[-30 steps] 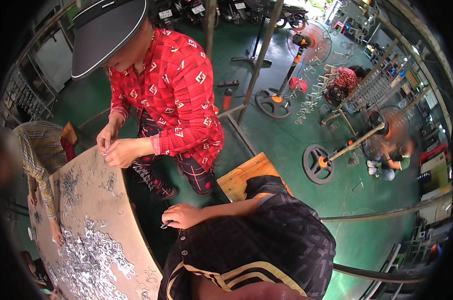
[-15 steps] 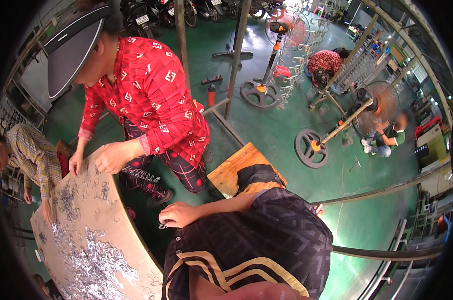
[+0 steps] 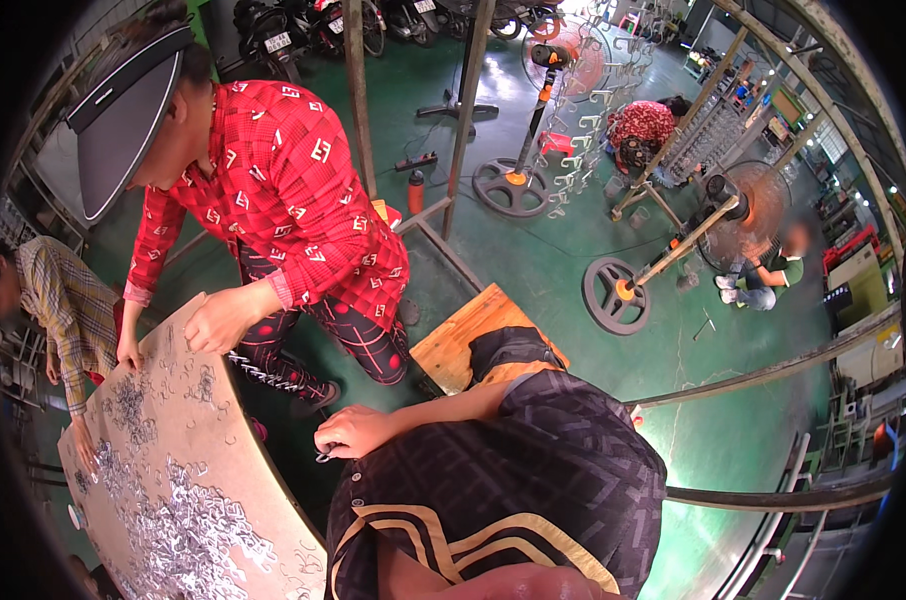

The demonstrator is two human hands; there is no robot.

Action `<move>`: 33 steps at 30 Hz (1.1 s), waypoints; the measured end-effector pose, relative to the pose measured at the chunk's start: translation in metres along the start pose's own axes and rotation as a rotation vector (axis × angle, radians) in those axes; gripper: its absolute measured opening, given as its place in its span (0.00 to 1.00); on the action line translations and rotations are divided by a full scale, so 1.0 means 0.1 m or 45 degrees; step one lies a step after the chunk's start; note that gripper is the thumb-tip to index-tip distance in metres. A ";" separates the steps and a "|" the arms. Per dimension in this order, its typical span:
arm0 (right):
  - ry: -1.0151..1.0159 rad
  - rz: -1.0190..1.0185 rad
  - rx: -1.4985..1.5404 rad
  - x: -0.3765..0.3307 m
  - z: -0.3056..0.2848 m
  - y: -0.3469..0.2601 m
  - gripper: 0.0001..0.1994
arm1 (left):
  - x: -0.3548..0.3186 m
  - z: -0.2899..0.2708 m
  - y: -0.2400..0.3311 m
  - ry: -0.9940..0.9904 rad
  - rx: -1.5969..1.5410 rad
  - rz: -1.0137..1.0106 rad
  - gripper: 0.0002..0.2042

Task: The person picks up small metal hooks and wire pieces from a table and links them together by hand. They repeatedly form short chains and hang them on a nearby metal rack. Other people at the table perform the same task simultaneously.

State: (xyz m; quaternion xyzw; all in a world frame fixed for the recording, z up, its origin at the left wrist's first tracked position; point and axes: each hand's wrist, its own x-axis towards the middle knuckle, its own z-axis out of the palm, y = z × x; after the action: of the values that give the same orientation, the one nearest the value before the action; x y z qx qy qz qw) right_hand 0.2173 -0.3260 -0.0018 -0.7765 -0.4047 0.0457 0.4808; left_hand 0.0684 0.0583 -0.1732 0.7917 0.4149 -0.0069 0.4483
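Observation:
My right hand [image 3: 349, 432] is curled closed in front of my dark shirt [image 3: 513, 470], beside the curved edge of the table [image 3: 188, 375]. A small dark curved piece [image 3: 323, 457] pokes out below its fingers; most of it is hidden, so its kind cannot be made out. Of my left arm [image 3: 413, 578] only bare skin shows at the lower edge, and that hand is out of the picture. Many small bent metal hooks [image 3: 198, 535] lie heaped on the tabletop, shiny ones nearer and darker ones [image 3: 133, 405] farther off.
Across the table corner a person in a red shirt [image 3: 293, 190] leans over it with both hands. Another in plaid [image 3: 63, 290] reaches into the hooks. A wooden seat [image 3: 453, 335] with black cloth stands behind my arm. Metal posts, standing fans [image 3: 623, 290] and hanging hooks lie beyond.
The view has shifted slightly. The red-shirted person's hands are a little lower at the table edge, and the plaid-sleeved hand has moved down over the hooks. My right hand keeps its closed pose.

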 end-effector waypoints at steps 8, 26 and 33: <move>0.081 -0.014 0.052 0.11 0.17 0.08 0.04 | 0.10 0.09 -0.06 -0.048 0.051 -0.028 0.07; 0.012 0.045 0.010 0.23 0.26 0.06 0.06 | 0.21 0.27 -0.28 -0.188 0.141 -0.111 0.10; 0.009 0.011 -0.010 0.16 0.09 0.00 0.06 | 0.13 0.41 -0.30 -0.241 0.199 -0.142 0.11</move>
State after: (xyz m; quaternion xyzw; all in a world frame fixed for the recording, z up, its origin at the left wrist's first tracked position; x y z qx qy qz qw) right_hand 0.2240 -0.3087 -0.0012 -0.7802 -0.3998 0.0434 0.4792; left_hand 0.0718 0.0444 -0.2237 0.7958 0.4123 -0.1386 0.4214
